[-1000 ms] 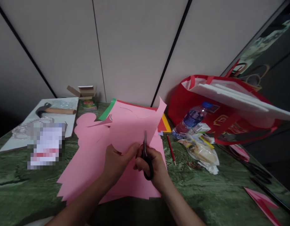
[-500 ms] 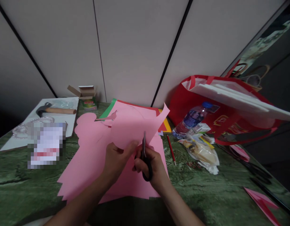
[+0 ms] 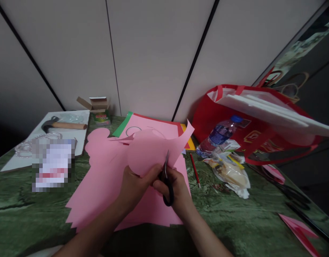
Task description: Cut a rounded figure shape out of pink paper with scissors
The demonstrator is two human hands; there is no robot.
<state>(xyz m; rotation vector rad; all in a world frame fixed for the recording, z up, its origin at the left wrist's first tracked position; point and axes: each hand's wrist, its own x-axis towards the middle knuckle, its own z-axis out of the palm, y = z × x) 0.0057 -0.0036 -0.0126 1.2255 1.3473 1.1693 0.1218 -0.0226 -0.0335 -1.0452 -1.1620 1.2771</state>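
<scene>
My left hand (image 3: 139,182) pinches the lower edge of a piece of pink paper (image 3: 150,150), thumb on top. The piece has a rounded left side, and a strip curls up at its right. In my right hand (image 3: 177,187) are black-handled scissors (image 3: 168,192), my fingers wrapped round the loops. Their blades point away from me and lie against the paper, right beside my left thumb. Below both hands spread larger pink sheets (image 3: 100,185) with scalloped and jagged cut edges. A drawn circle (image 3: 133,131) shows on the pink paper behind.
To the left, a hammer (image 3: 65,125) lies on a white board (image 3: 13,162) near an open small box (image 3: 100,116). On the right are a red pencil (image 3: 195,169), a water bottle (image 3: 219,135), a plastic food packet (image 3: 231,175) and a red bag (image 3: 204,110).
The held paper has turned and tilted, showing a rounder left outline and uncovering the drawn circle behind. The scissors have shifted slightly right, their tips leaning right.
</scene>
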